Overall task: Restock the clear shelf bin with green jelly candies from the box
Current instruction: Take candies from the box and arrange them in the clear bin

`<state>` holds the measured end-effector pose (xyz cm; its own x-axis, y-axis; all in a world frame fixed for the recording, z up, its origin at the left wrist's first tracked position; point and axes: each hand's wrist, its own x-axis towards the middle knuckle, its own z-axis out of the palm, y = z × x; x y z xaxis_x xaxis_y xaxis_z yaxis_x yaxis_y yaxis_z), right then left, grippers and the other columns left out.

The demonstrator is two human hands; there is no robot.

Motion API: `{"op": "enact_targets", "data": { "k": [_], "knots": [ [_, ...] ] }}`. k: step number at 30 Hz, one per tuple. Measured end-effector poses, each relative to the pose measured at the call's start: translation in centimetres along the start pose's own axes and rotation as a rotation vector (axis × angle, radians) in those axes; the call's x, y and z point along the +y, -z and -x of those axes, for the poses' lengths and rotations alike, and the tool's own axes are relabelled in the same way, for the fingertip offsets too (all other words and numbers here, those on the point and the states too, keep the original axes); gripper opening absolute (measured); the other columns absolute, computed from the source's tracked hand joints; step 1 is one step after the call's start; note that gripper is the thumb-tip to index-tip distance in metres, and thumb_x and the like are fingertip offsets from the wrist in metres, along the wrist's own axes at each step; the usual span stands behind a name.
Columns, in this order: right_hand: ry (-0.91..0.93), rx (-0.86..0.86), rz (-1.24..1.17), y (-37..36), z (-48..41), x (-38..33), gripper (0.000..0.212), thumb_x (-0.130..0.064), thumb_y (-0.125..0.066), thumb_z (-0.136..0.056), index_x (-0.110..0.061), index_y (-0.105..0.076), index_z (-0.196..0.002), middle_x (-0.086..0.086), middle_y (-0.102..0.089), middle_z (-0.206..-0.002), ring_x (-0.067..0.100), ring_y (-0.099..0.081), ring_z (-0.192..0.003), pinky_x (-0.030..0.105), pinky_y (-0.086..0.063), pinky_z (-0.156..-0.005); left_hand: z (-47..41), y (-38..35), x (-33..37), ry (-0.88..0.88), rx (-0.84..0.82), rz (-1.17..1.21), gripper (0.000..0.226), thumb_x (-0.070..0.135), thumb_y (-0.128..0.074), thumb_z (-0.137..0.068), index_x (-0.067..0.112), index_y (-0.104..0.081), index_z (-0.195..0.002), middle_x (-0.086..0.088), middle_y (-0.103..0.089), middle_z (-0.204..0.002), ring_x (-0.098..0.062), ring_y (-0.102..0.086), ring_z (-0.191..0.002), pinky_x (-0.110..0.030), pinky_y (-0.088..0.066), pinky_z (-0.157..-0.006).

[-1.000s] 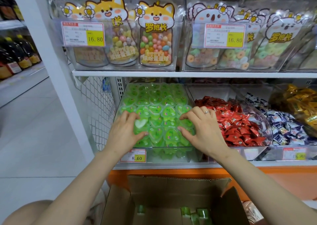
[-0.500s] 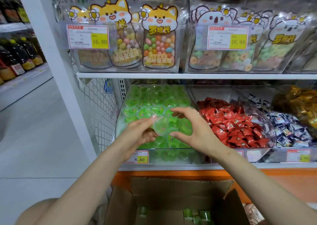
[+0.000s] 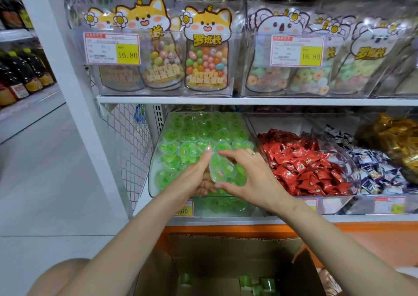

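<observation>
**One jelly cup held between both hands over the bin**

The clear bin (image 3: pixel 153 173) on the lower shelf is heaped with green jelly cups (image 3: pixel 187 135), most lying film side up. Over its front half, the left hand (image 3: pixel 192 178) supports a heart-shaped jelly cup (image 3: pixel 222 168) from the left. Its forefinger lies straight along the cup's edge and its lower fingers curl underneath. The right hand (image 3: pixel 248 176) pinches the same cup, forefinger at the top and thumb at the lower tip. The cup is tilted, with its lid facing the camera.

The cup is probably light, with a thin, fairly stiff shell and a soft sealing film. Its glossy surface may be slippery. The rim looks the safest place to hold it, since pressing the film could dent or burst it.

The cup hides most of the left hand's curled fingers. The left forearm covers part of the price tag (image 3: pixel 184 210). The back of the bin blurs into shadow under the upper shelf. Right of the bin lie red-wrapped candies (image 3: pixel 303 167). Below, the frame edge cuts off the cardboard box (image 3: pixel 226 248), so how much stock remains cannot be told.
</observation>
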<state>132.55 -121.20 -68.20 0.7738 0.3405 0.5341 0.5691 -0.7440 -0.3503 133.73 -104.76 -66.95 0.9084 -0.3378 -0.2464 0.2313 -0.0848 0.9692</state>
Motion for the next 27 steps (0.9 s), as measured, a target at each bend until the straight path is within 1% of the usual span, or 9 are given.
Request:
{"op": "enact_targets", "data": {
  "k": [3,5,8,12,14,16,20,24,27],
  "knots": [
    [0.029,0.01,0.012,0.1,0.3,0.3,0.072,-0.067,-0.054,-0.069,-0.024,-0.057,-0.126,-0.015,-0.052,-0.097,0.002,-0.04,-0.092,0.019,-0.024,-0.081,0.0,0.0,-0.4,-0.054,0.045,-0.141,0.041,0.043,-0.048,-0.091,0.005,-0.055,-0.106,0.004,-0.057,-0.051,-0.003,-0.051,-0.045,-0.017,-0.037,-0.049],
    [0.074,0.02,0.059,0.2,0.6,0.7,0.066,-0.065,-0.056,-0.069,-0.025,-0.06,-0.122,-0.01,-0.058,-0.1,0.007,-0.044,-0.094,0.021,-0.027,-0.081,-0.1,-0.1,-0.6,-0.07,0.049,-0.223,0.034,0.041,-0.046,-0.093,0.008,-0.052,-0.101,0.001,-0.055,-0.05,-0.002,-0.05,-0.04,-0.015,-0.036,-0.045],
    [0.116,0.082,0.139,0.2,0.8,1.5,0.048,-0.056,-0.057,-0.074,-0.025,-0.065,-0.108,-0.007,-0.062,-0.094,0.012,-0.048,-0.089,0.024,-0.027,-0.079,-0.3,-0.6,-0.6,-0.169,0.044,-0.383,0.038,0.043,-0.035,-0.097,0.008,-0.049,-0.107,-0.005,-0.063,-0.059,-0.005,-0.052,-0.039,-0.017,-0.035,-0.042],
    [0.119,0.173,0.231,-0.3,0.9,1.8,0.034,-0.05,-0.057,-0.075,-0.021,-0.068,-0.091,-0.007,-0.062,-0.084,0.013,-0.045,-0.084,0.023,-0.024,-0.079,-1.0,-0.5,-0.8,-0.384,0.16,-0.722,0.041,0.043,-0.037,-0.097,0.008,-0.059,-0.099,-0.002,-0.065,-0.057,-0.001,-0.05,-0.037,-0.02,-0.044,-0.053],
    [0.112,0.203,0.278,-0.7,0.8,1.9,0.03,-0.047,-0.057,-0.075,-0.02,-0.067,-0.085,-0.006,-0.061,-0.081,0.015,-0.044,-0.083,0.026,-0.025,-0.077,-1.4,-0.3,-0.9,-0.397,0.195,-0.723,0.034,0.042,-0.047,-0.094,0.01,-0.058,-0.097,0.0,-0.065,-0.057,-0.001,-0.05,-0.038,-0.02,-0.044,-0.053],
    [0.09,0.231,0.313,-0.9,0.7,2.1,0.029,-0.047,-0.057,-0.075,-0.02,-0.067,-0.082,-0.006,-0.061,-0.079,0.016,-0.044,-0.082,0.028,-0.026,-0.075,-1.6,-0.2,-0.9,-0.367,0.195,-0.691,0.03,0.036,-0.056,-0.091,0.011,-0.055,-0.107,0.001,-0.066,-0.061,-0.001,-0.054,-0.044,-0.021,-0.047,-0.057],
    [0.042,0.252,0.359,-1.2,0.7,2.3,0.03,-0.048,-0.056,-0.078,-0.022,-0.069,-0.081,-0.005,-0.06,-0.08,0.02,-0.046,-0.083,0.031,-0.028,-0.074,-1.8,0.2,-0.9,-0.317,0.138,-0.631,0.043,0.031,-0.066,-0.085,0.011,-0.052,-0.12,0.007,-0.064,-0.072,-0.009,-0.06,-0.067,-0.028,-0.049,-0.073],
    [0.01,0.249,0.375,-1.1,0.4,2.4,0.032,-0.051,-0.056,-0.075,-0.022,-0.069,-0.08,-0.002,-0.06,-0.088,0.02,-0.045,-0.088,0.03,-0.026,-0.077,-1.8,0.8,-0.9,-0.328,0.121,-0.635,0.041,0.024,-0.07,-0.081,0.013,-0.057,-0.119,0.017,-0.058,-0.075,0.005,-0.05,-0.054,-0.015,-0.039,-0.059],
    [-0.008,0.236,0.343,-1.2,0.4,2.6,0.033,-0.052,-0.056,-0.075,-0.023,-0.07,-0.08,-0.007,-0.062,-0.086,0.017,-0.045,-0.089,0.027,-0.023,-0.078,-1.5,0.7,-1.0,-0.4,0.141,-0.64,0.033,0.018,-0.071,-0.08,0.014,-0.061,-0.112,0.013,-0.06,-0.079,0.003,-0.048,-0.052,-0.015,-0.041,-0.057]
  ]
}}
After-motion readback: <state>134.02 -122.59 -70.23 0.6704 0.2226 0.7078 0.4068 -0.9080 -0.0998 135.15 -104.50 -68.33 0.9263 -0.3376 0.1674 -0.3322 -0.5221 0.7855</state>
